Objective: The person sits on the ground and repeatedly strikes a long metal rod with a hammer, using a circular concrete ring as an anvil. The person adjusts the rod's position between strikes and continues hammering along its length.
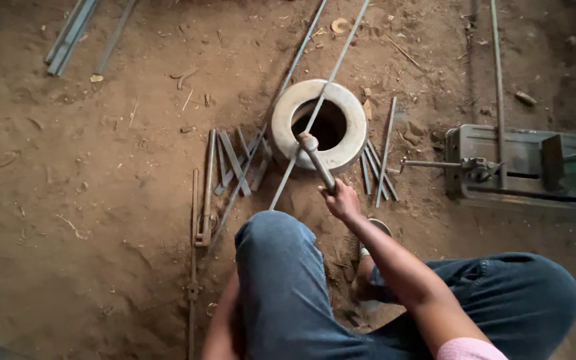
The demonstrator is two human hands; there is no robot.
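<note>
I sit on a dirt floor with my knees in blue jeans [281,280] drawn up. My right hand [341,201] is shut on the handle of a hammer [316,160], whose head hovers over the near rim of a thick pale metal ring [288,110] lying flat on the ground. A long thin steel rod [331,77] lies diagonally across the ring, passing just under the hammer head. My left forearm [220,327] shows beside my left knee; the hand itself is hidden.
A second long rod [288,67] runs parallel, left of the ring. Short flat metal strips [233,160] lie left of the ring, with several more strips [376,170] to its right. A grey metal bench machine [521,163] stands at right. Bars [68,33] lie top left.
</note>
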